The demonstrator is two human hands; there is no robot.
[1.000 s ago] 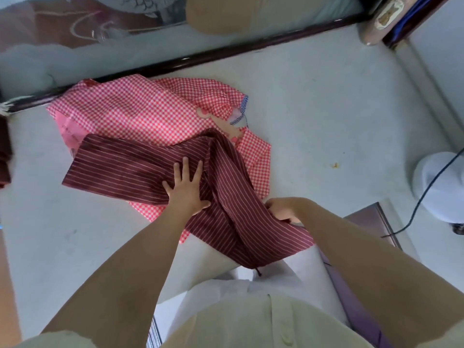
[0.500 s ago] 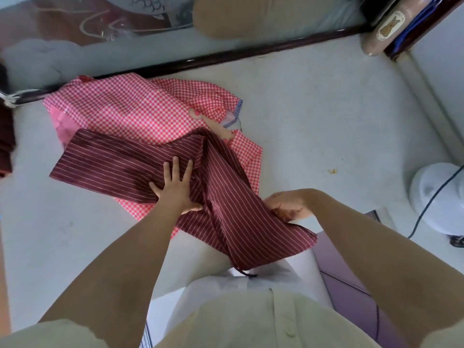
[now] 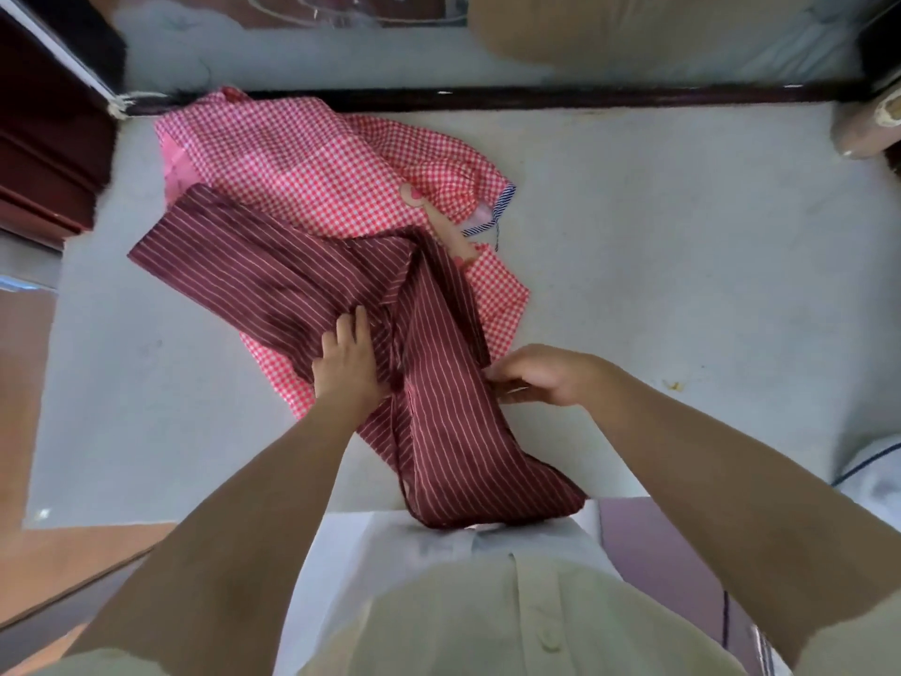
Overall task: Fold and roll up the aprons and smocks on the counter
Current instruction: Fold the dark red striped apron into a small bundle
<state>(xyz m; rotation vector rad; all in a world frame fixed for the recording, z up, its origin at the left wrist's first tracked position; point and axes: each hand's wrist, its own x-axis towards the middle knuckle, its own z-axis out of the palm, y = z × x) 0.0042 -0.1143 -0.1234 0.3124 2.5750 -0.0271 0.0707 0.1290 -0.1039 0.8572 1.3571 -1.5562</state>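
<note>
A dark red apron with thin white stripes lies crumpled across the pale counter, one end hanging over the near edge. Under it spreads a red-and-white checked smock with a blue striped trim. My left hand rests on the striped apron near its middle, fingers curled into a fold of the cloth. My right hand pinches the apron's right edge, a little above the counter.
A dark window frame runs along the counter's back. Dark red furniture stands at the left. A brown roll sits at the back right corner and a white appliance with a cord at the right edge.
My left fingers, flat on the apron before, have curled into its cloth. My right hand has shifted up along the apron's right edge. The view has swung leftward.
</note>
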